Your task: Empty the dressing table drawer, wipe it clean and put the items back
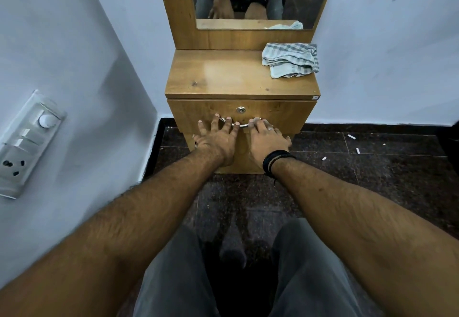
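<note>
At the closed drawer front (273, 115), both hands' straight fingers are resting on the sideways-running steel handle (242, 125): left hand (218, 140), right hand (267, 140), grasping nothing yet.

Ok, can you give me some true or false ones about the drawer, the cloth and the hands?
1. The drawer is shut. True.
2. The checked cloth lies on the floor. False: it lies on the dressing table top, at its right side.
3. Both hands are at the metal handle. True: left hand and right hand reach it.
4. The left wrist wears the black band. False: the black wristband is on the right wrist.
</note>
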